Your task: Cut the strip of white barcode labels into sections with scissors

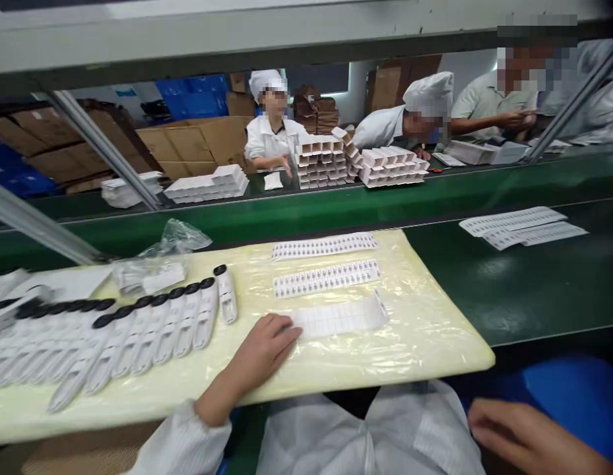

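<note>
My left hand [269, 348] lies on the yellow padded mat with its fingers flat, fingertips touching the left end of a mostly blank white label sheet [338, 318]. At its right end, that sheet curls up and shows a printed strip. Two printed label sheets, the middle one [326, 278] and the far one [324, 246], lie beyond it. My right hand [531, 429] hangs off the mat at lower right, over something blue; it is smeared and its fingers are partly hidden. Left of my left hand, a single white handheld device [227, 297] with a black end stands apart from a row of similar devices [152, 330].
Crumpled clear plastic bags [160, 267] lie behind the devices. More label sheets [524, 226] rest on the green bench [534, 284] at right. Across the green ledge, co-workers sit by stacked open white boxes [321, 161]. A metal frame [103, 148] crosses the view.
</note>
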